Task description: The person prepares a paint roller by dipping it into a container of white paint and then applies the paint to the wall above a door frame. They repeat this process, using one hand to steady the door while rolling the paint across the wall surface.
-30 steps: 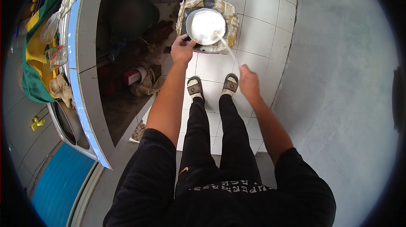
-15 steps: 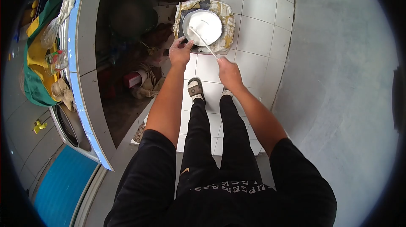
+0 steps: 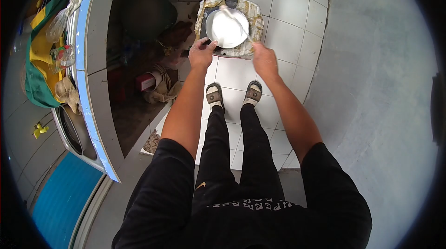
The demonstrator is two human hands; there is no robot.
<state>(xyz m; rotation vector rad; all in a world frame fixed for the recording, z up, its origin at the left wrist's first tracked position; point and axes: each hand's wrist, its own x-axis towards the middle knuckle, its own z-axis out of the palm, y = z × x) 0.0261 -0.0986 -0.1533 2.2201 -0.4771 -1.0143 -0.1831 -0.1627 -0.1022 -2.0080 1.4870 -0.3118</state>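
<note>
A round pan (image 3: pixel 208 33) holds smooth white stuff (image 3: pixel 225 33). Beneath it is a squat stand (image 3: pixel 256 16) wrapped in worn paper and tape. My left hand (image 3: pixel 201 55) is closed at the pan's near left side, thumb by the rim, and a short dark handle end sticks out past the fingers. In my right hand (image 3: pixel 265 59), the fingers wrap round a long, pale spoon (image 3: pixel 244 30). Its shaft slants over the pan from the near right, with the blurred far end at the pan's far rim.
To the left runs a blue-edged tiled counter (image 3: pixel 81 54) with a glass jar (image 3: pixel 62 58), cloths and a metal sink (image 3: pixel 74 130). Under it sit a dark round vessel and a coiled cord (image 3: pixel 160 82). A grey wall (image 3: pixel 371 77) rises on the right above white floor tiles (image 3: pixel 290 40).
The spoon's far end has swept from the middle of the pan to its far rim. My right hand has shifted up and right. The view has moved slightly, and my right foot shows more.
</note>
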